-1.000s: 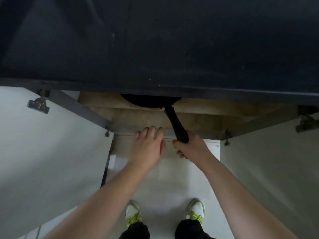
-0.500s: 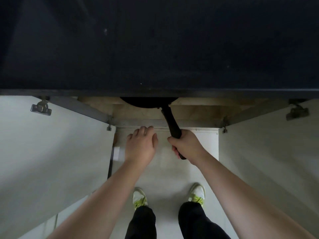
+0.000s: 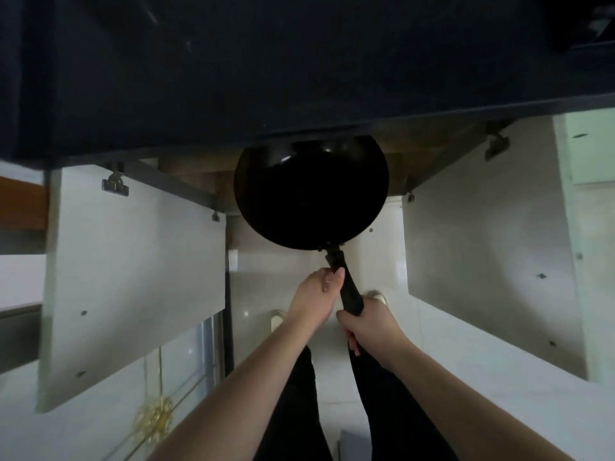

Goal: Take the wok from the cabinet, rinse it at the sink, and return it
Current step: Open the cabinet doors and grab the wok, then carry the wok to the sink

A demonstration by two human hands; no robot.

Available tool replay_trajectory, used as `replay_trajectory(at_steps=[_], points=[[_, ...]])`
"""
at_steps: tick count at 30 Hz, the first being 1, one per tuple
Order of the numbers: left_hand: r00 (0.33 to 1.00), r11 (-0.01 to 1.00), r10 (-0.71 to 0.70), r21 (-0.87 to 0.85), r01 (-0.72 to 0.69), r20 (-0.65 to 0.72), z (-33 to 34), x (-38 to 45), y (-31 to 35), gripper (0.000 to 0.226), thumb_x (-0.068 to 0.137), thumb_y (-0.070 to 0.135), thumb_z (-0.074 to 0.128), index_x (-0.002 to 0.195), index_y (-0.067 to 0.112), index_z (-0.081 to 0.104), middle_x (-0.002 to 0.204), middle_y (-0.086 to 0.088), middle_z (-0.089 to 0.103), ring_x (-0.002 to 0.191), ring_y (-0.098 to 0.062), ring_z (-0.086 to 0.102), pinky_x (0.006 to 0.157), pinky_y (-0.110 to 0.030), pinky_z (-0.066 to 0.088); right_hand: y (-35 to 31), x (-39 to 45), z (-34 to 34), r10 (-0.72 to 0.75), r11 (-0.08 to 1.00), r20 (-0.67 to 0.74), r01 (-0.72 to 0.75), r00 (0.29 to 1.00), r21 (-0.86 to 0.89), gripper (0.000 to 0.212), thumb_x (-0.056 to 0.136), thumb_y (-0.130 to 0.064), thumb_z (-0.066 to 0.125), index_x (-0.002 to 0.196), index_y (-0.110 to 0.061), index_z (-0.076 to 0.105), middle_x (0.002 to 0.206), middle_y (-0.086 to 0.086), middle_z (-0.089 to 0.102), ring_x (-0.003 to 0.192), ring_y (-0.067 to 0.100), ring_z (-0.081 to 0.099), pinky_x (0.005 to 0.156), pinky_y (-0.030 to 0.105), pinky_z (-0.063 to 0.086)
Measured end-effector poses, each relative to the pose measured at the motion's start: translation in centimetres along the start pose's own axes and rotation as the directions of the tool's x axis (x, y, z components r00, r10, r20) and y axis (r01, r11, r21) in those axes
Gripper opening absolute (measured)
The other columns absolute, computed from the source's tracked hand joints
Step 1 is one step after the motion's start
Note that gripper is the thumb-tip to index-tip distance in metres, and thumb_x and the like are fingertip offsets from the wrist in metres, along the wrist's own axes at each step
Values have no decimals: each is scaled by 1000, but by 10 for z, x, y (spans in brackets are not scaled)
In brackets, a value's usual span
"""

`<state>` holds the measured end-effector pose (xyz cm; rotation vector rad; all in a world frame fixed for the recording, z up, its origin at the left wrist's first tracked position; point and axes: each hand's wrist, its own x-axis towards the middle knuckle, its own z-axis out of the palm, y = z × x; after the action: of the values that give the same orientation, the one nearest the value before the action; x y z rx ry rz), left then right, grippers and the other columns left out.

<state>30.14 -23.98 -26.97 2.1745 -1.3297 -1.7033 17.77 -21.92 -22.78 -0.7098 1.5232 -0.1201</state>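
Observation:
The black wok (image 3: pixel 311 194) is out in front of the open lower cabinet (image 3: pixel 199 176), its round bowl facing up at me and its far rim just under the dark countertop (image 3: pixel 299 71). My right hand (image 3: pixel 369 322) is shut around the end of its black handle (image 3: pixel 347 289). My left hand (image 3: pixel 316 294) grips the same handle higher up, near the rivets. The cabinet's wooden shelf shows behind the wok.
Two white cabinet doors stand wide open, one on the left (image 3: pixel 133 271) and one on the right (image 3: pixel 492 261). My black trouser legs (image 3: pixel 299 410) and shoes are on the pale tiled floor below. A glass door with a gold ornament (image 3: pixel 156 417) is at lower left.
The wok has come out of the cabinet toward me, now almost fully in view. My left hand moved from the cabinet edge onto the handle. I have stood back and higher.

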Motion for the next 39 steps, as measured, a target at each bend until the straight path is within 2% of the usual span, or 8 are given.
replay_trajectory(at_steps=[5, 7, 10, 13, 21, 28, 32, 39], points=[[979, 944, -119, -287, 163, 164, 12, -43, -9, 55, 79, 70, 52, 95, 21, 71, 99, 1, 73, 97, -20, 67, 95, -46, 51, 27, -64, 11, 72, 997, 8, -72, 997, 5, 8, 86, -12, 57, 80, -6, 55, 53, 4, 57, 37, 13, 50, 45, 29, 47], [948, 854, -140, -451, 261, 284, 18, -62, -14, 41, 83, 57, 60, 92, 19, 72, 96, 0, 76, 98, -22, 69, 97, -46, 51, 38, -88, 20, 73, 997, 2, -73, 997, 23, 10, 85, -11, 58, 87, 0, 57, 57, 6, 58, 39, 15, 51, 46, 31, 47], [910, 809, -74, -509, 294, 408, 22, -91, -20, 21, 93, 34, 61, 94, 14, 68, 98, -7, 75, 95, -22, 70, 89, -36, 54, 54, -121, 38, 73, 996, -58, -70, 996, 60, 19, 84, -10, 59, 94, 6, 57, 56, 6, 58, 39, 15, 51, 42, 29, 46], [879, 847, 1, -468, 254, 477, 14, -118, -25, 18, 93, 29, 63, 100, 12, 65, 95, -6, 74, 95, -20, 69, 82, -32, 55, 65, -152, 57, 69, 994, -118, -59, 991, 88, 18, 85, -11, 59, 95, 4, 58, 56, 5, 60, 39, 16, 53, 42, 28, 46], [740, 957, 94, -266, 118, 666, 6, -183, -34, 26, 91, 38, 63, 89, 12, 69, 88, 0, 74, 94, -18, 67, 100, -42, 45, 96, -238, 100, 32, 984, -289, 19, 957, 175, 7, 85, -11, 61, 81, -7, 56, 56, 4, 61, 40, 15, 54, 44, 27, 45], [701, 982, 141, -188, -11, 699, 26, -227, -12, 24, 94, 35, 59, 89, 13, 66, 91, -1, 73, 90, -15, 67, 83, -33, 49, 114, -291, 100, 28, 980, -445, 63, 895, 189, 8, 83, -11, 61, 85, -4, 58, 57, -1, 60, 39, 5, 52, 42, 18, 42], [669, 979, 203, -172, -113, 715, 37, -249, 9, 28, 94, 29, 60, 102, 2, 65, 97, -8, 73, 93, -18, 69, 94, -38, 52, 124, -316, 94, 9, 951, -494, 145, 869, 273, 10, 85, -10, 60, 89, -2, 56, 56, 0, 57, 36, 6, 51, 40, 17, 40], [606, 938, 335, -195, -287, 722, 77, -285, 75, 28, 91, 27, 66, 101, 0, 69, 100, -6, 76, 98, -19, 71, 97, -35, 52, 143, -346, 48, -32, 894, -632, 305, 774, 328, 13, 86, -14, 62, 84, -6, 52, 54, 1, 57, 41, 13, 52, 42, 25, 42]])
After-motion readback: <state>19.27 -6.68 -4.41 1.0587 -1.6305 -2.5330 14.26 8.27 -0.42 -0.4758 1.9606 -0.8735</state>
